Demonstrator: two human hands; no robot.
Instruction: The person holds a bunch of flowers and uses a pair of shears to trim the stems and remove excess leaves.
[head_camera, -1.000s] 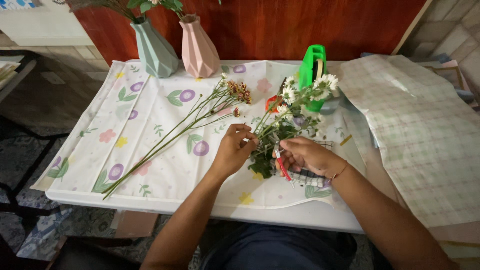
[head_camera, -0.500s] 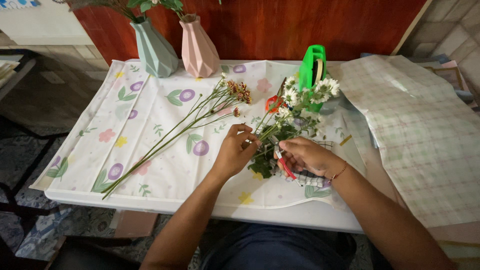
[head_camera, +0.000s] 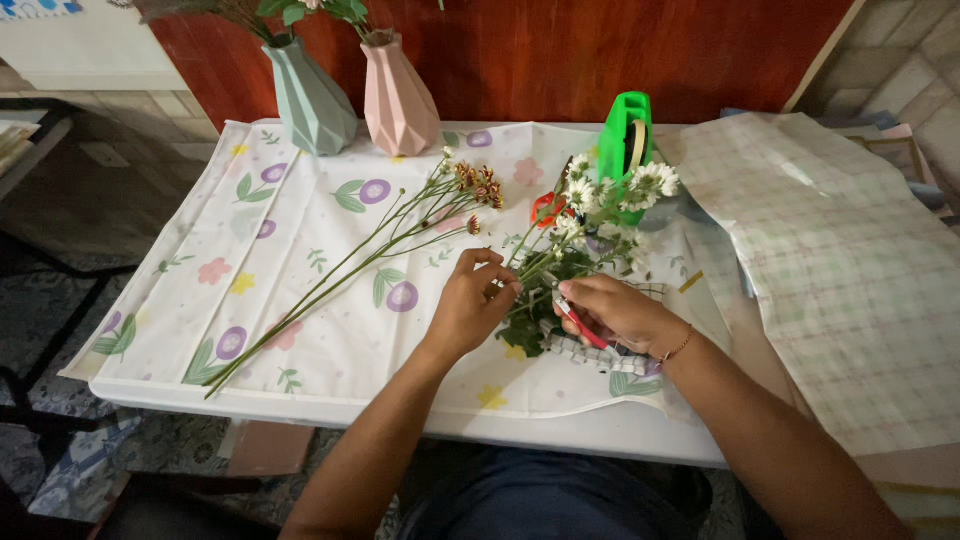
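1. Trimming flower stems is the step in hand, judged from the head view: the right hand (head_camera: 620, 312) is closed around a pair of small red-handled scissors (head_camera: 582, 326), blades pointing toward the stems.
2. The left hand (head_camera: 470, 305) has its fingers pinched together on the green stems of a small bunch of white daisy-like flowers with dark leaves (head_camera: 590, 225), which lies on the table just in front of both hands.
3. Whether the blades are open or shut I cannot tell; the fingers hide them.
4. Left of the bunch, a spray of long thin stems with brownish-orange flower heads (head_camera: 400, 235) lies slantwise across the white cloth printed with purple and pink flowers (head_camera: 300, 230), apart from both hands.
5. Behind stand a pale green faceted vase (head_camera: 310, 100), a pink faceted vase (head_camera: 397, 98) and a bright green tape dispenser (head_camera: 625, 135).
6. The next move seems to call for a steady pinch on one stem and a careful blade placement clear of the left fingertips.
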